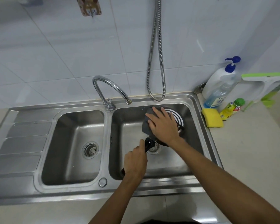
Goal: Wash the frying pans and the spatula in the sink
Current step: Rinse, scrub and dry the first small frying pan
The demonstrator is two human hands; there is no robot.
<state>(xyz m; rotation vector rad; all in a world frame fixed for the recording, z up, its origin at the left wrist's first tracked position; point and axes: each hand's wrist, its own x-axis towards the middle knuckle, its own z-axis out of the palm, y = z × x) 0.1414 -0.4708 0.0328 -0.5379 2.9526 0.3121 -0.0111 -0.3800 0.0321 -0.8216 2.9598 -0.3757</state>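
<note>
Head view: the upturned frying pan is held near the right basin's back wall. Its handle is gripped by the left hand; a grey cloth is pressed on its base by the flat right hand. Bare floor is seen toward the front.

left hand: being shown bare | left forearm: being shown bare down to the bottom edge | right hand: being shown bare | right forearm: being shown bare out to the right edge | clothing: a strip of dark fabric is being glimpsed at the bottom edge between the arms, its kind not being made out
</note>
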